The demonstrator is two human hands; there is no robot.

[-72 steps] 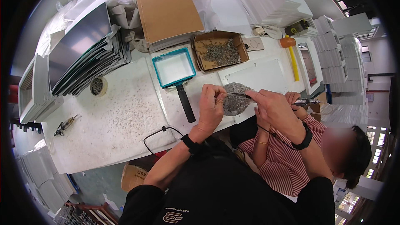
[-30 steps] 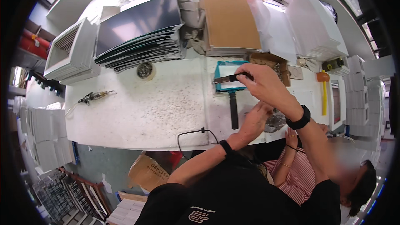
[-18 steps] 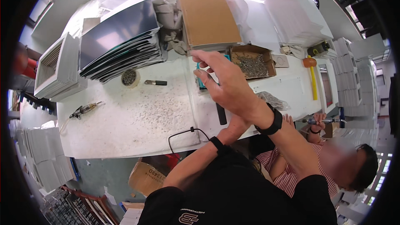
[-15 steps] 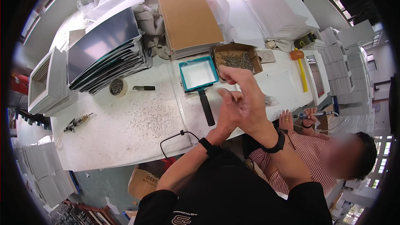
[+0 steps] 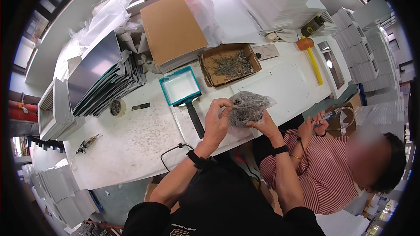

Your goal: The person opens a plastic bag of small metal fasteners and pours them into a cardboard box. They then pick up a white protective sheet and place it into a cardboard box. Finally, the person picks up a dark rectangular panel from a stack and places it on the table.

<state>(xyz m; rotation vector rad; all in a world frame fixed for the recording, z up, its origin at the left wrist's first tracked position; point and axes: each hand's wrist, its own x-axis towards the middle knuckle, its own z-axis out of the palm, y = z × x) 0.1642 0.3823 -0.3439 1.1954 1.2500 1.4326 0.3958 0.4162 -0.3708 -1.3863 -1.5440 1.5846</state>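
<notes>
Plastic bag: L hand grip pinched on edge, R hand part-curled, holding btm side.

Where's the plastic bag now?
In the head view, the plastic bag is right of centre, between the left hand and right hand, nearer the wearer than the cardboard box.

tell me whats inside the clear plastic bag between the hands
Many small grey pieces show through the clear plastic bag, too small to identify. Deeper ones are hidden behind the outer ones, and the right hand covers part of the bag's lower right side.
</notes>
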